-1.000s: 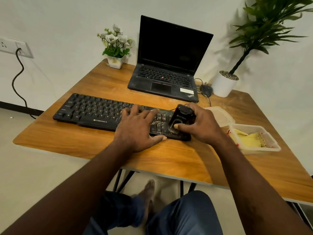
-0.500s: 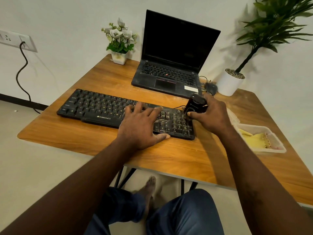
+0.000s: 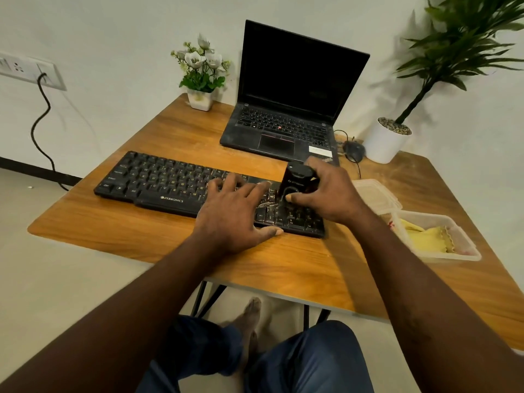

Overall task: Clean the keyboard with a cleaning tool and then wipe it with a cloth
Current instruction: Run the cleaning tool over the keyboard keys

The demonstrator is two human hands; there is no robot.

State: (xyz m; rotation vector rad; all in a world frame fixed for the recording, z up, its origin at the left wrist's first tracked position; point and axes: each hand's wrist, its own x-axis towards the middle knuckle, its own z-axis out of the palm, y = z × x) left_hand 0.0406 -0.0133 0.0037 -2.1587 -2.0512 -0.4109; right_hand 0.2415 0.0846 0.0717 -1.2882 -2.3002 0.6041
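Spread left hand (image 3: 232, 217) is pinning the keyboard (image 3: 164, 182). Right hand (image 3: 329, 194) is gripping the tool (image 3: 297, 177) at three o'clock, possibly risking dislodged keys.

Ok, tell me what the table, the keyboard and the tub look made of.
Table: wood or wood-look laminate, by the streaked orange grain; satin sheen.
Keyboard: matt black plastic, probably; moulded keys, printed legends.
Tub: translucent whitish plastic; the yellow cloth faintly shows through its thin wall.
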